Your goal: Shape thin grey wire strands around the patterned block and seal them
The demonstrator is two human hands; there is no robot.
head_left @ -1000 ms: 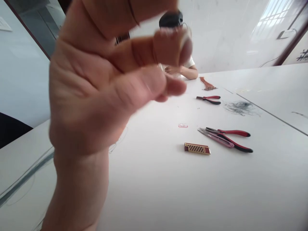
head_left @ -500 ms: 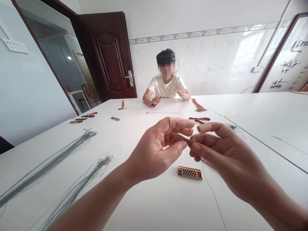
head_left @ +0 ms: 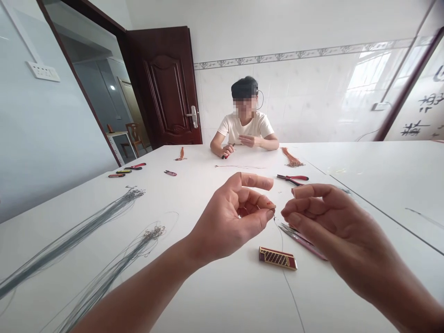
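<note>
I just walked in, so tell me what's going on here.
The left hand pinches a thin cord, which trails downward. The right hand curls just beside it; whether it grips anything is unclear. What looks like a red-and-gold lighter lies on the white table, a pink pointed tool by the right hand. Opposite, a co-worker holds a red-and-black tool.

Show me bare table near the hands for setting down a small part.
Bare: between left forearm and lighter; also between thread and right forearm, near side. Crowded: by right hand, with pink tool and lighter; left, strand bundles.
</note>
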